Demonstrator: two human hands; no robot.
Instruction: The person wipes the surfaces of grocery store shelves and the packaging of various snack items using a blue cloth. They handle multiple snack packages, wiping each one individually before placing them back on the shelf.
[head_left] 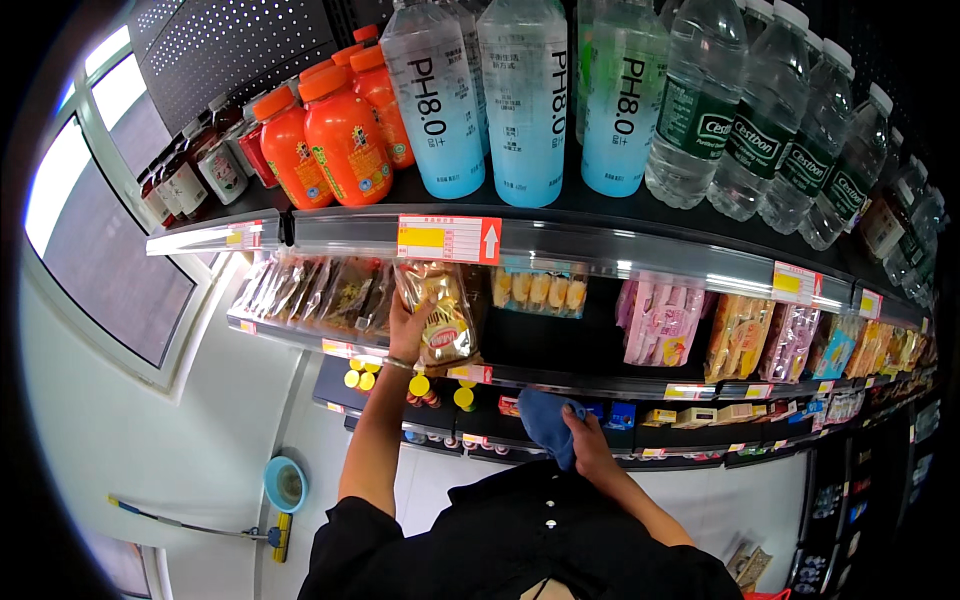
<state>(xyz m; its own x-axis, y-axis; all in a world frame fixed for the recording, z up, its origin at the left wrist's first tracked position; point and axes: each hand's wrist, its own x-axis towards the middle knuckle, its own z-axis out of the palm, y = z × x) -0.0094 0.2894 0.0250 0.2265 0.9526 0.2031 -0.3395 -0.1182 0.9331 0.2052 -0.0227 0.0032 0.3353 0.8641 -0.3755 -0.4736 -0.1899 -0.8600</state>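
At the centre of the frame, the person's left hand [405, 335] is raised to the dark middle shelf [560, 378], its grip closed around a clear crinkly snack bag with gold and red print [440, 312]. The bag stands upright, long axis vertical, directly right of that hand. Lower down, the right hand [585, 445] clutches a bunched blue cloth [545, 420], farther from the bag.

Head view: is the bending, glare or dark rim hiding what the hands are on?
Head view: fisheye bends the shelf rail; corners are black. Strip-light glare stays on the rail. Left hand on the snack bag and right hand on the blue cloth are sharp and well lit.
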